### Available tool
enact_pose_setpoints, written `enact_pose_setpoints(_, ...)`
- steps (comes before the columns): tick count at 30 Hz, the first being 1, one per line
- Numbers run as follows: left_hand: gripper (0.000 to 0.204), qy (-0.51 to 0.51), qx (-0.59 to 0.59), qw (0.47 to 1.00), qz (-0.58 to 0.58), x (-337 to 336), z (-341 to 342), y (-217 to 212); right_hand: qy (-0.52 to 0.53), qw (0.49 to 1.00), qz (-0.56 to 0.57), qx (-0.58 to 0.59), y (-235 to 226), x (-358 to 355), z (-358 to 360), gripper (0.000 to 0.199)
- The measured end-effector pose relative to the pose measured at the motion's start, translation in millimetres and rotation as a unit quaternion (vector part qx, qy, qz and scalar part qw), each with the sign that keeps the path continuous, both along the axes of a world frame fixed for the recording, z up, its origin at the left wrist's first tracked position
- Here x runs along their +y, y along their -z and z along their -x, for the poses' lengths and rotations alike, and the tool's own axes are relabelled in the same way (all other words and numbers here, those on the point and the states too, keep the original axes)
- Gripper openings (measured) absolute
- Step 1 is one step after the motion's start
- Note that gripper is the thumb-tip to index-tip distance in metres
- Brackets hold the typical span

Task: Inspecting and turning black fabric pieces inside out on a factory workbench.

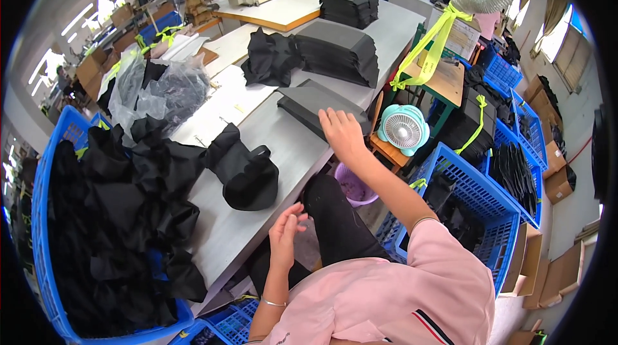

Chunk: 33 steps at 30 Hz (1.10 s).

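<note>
My right hand [341, 131] reaches forward with its fingers stretched out at the near edge of a low pile of dark, flat fabric panels [315, 103]. Its fingertips seem to rest on the top panel; no grip around it shows. Nearer my body, my left hand [286, 231] hovers off the table edge, fingers loosely bent and apart, with nothing visible in it. A black sewn fabric piece with a rounded end and a small loop [248, 171] lies on the grey table [222, 235], a little beyond my left hand.
A blue crate [45, 216] heaped with black fabric pieces stands at the left. Taller stacks of dark panels [338, 52] and a crumpled black bundle [270, 55] lie farther back. At right are a teal fan [403, 129], a purple bin [354, 187] and a blue crate [473, 203].
</note>
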<state>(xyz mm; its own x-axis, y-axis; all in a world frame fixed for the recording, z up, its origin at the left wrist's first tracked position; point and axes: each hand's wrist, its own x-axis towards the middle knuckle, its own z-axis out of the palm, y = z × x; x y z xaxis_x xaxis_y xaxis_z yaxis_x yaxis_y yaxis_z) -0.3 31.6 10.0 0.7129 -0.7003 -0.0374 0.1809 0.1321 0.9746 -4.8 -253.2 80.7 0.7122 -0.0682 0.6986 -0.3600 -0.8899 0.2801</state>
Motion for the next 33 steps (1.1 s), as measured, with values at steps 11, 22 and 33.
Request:
enact_pose_setpoints(11, 0.103, 0.118, 0.363, 0.921, 0.073, -60, 13, 43, -0.174, 0.894, -0.412, 0.015, 40, 155, 129, 0.048)
enact_pose_setpoints(22, 0.093, 0.182, 0.275, 0.904, 0.274, -64, 9, -16, -0.168, 0.672, -0.720, 0.034, 17, 152, 182, 0.035)
enact_pose_setpoints(33, 0.090, 0.017, 0.209, 0.929, 0.303, -3, -9, -33, -0.223, 0.736, -0.638, 0.031, 7, 161, 134, 0.020)
